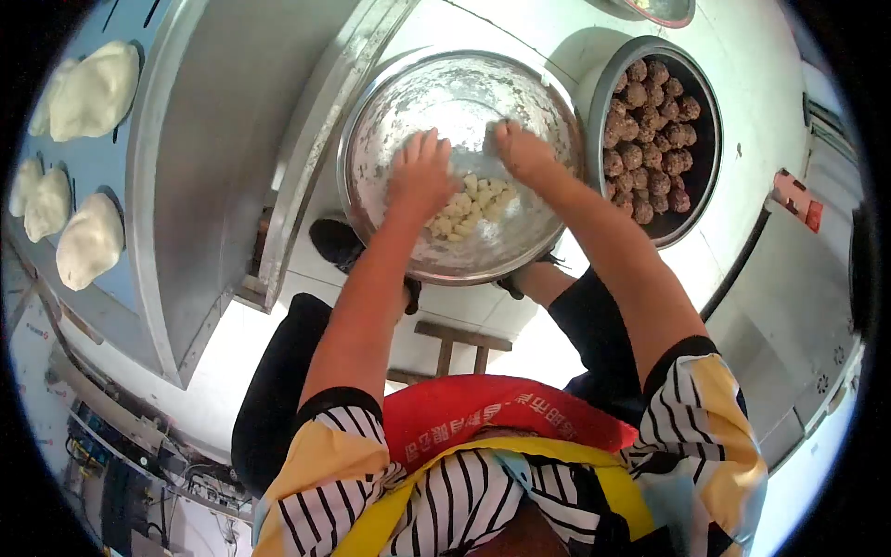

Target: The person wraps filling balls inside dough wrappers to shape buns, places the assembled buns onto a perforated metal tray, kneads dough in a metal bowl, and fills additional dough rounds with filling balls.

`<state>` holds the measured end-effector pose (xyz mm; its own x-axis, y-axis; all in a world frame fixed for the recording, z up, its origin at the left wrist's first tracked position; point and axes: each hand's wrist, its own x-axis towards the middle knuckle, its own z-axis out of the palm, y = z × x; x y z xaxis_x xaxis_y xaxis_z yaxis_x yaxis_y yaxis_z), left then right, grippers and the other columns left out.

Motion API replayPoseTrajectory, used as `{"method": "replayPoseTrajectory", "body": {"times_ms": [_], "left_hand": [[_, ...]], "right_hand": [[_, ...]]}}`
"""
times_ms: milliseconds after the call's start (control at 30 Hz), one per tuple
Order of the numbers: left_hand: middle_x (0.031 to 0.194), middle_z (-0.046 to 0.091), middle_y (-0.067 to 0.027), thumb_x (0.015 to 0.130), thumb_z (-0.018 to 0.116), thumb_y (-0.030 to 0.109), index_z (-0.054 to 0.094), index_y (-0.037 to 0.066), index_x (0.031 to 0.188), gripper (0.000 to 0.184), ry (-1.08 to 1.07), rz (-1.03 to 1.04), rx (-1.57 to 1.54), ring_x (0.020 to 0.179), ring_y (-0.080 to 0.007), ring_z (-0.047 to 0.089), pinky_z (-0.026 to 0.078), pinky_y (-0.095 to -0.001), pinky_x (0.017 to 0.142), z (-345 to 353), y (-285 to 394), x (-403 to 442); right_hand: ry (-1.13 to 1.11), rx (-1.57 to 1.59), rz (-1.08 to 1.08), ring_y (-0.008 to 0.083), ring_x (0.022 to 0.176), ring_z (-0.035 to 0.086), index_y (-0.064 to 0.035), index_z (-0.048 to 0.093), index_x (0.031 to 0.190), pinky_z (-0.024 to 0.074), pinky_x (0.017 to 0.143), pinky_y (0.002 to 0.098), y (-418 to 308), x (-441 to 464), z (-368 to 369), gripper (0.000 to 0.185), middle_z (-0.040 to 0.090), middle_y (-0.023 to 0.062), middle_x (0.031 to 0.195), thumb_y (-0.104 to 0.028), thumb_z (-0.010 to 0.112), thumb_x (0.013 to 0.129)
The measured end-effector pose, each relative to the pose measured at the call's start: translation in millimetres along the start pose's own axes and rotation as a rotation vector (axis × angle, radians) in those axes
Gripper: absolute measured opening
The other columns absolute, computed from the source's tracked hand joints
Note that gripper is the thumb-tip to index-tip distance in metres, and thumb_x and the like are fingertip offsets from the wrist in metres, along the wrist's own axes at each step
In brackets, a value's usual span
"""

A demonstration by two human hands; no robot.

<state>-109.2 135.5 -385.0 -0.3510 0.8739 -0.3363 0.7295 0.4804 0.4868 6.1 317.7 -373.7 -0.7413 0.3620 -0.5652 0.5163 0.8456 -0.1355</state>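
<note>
A wide metal basin [548, 223] stands on the floor between my knees, its inner wall streaked with a pale residue. Small cream-coloured chunks, perhaps dough pieces [469, 209], lie heaped in its near half. My left hand [422, 176] is over the basin just left of the chunks, fingers stretched and a little apart, slightly blurred. Above and to the right of the heap is my right hand [522, 151], its fingers curled in. A grey smudge shows beside those fingertips; whether it is a held thing or a shadow, I cannot make out.
Right of the basin stands a dark tub [713, 172] full of brown meatballs [650, 139]. At left, several pale dough lumps [93, 93] rest on a blue surface [130, 232] beside a metal cabinet [223, 139]. A wooden stool [461, 336] is below the basin.
</note>
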Motion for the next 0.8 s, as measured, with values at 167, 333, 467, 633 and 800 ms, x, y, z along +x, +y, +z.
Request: {"method": "replayPoseTrajectory", "body": {"times_ms": [167, 333, 467, 633, 800], "left_hand": [[0.148, 0.027, -0.0132, 0.073, 0.072, 0.042, 0.034, 0.015, 0.142, 0.084, -0.169, 0.033, 0.021, 0.136, -0.0333, 0.023, 0.025, -0.0493, 0.108, 16.0, 21.3, -41.6], [0.142, 0.034, -0.0094, 0.068, 0.076, 0.044, 0.032, 0.016, 0.143, 0.092, -0.059, -0.087, 0.166, 0.130, -0.0330, 0.032, 0.031, -0.0461, 0.104, -19.3, 13.4, -26.1], [0.132, 0.041, -0.0081, 0.065, 0.079, 0.041, 0.037, 0.015, 0.138, 0.089, -0.176, -0.050, 0.040, 0.123, -0.0320, 0.038, 0.039, -0.0476, 0.097, -37.8, -18.6, -18.2], [0.127, 0.038, -0.0124, 0.064, 0.081, 0.039, 0.028, 0.011, 0.140, 0.096, -0.296, -0.070, 0.008, 0.112, -0.0353, 0.042, 0.042, -0.0441, 0.093, -15.1, -5.9, -53.0], [0.123, 0.042, -0.0162, 0.073, 0.072, 0.045, 0.038, 0.009, 0.135, 0.079, 0.035, -0.279, -0.303, 0.110, -0.0368, 0.043, 0.039, -0.0474, 0.092, 38.5, 15.4, -60.0]], "right_hand": [[-0.154, 0.138, -0.201, 0.0376, 0.091, 0.061, -0.0044, 0.049, 0.108, 0.0515, 0.072, 0.0451, -38.6, -55.4, 36.8, 0.027, 0.053, 0.0206, 0.108, -0.008, 0.054, 0.082], [-0.179, 0.001, -0.278, 0.0358, 0.096, 0.060, -0.0150, 0.043, 0.128, 0.0519, 0.074, 0.0432, -29.2, -40.4, -1.7, 0.052, 0.048, 0.0179, 0.119, -0.006, 0.057, 0.079], [-0.338, 0.007, -0.174, 0.0363, 0.102, 0.058, -0.0148, 0.033, 0.139, 0.0502, 0.082, 0.0436, -24.7, -39.3, -23.7, 0.066, 0.040, 0.0197, 0.134, 0.000, 0.055, 0.079], [-0.123, 0.295, -0.179, 0.0416, 0.097, 0.058, -0.0117, 0.026, 0.140, 0.0493, 0.075, 0.0484, -42.8, -53.1, 59.8, 0.067, 0.050, 0.0227, 0.116, -0.010, 0.057, 0.081], [-0.222, 0.485, -0.001, 0.0425, 0.100, 0.056, -0.0133, 0.025, 0.140, 0.0478, 0.082, 0.0474, -64.9, -65.6, 47.4, 0.082, 0.048, 0.0222, 0.121, -0.011, 0.071, 0.072]]}}
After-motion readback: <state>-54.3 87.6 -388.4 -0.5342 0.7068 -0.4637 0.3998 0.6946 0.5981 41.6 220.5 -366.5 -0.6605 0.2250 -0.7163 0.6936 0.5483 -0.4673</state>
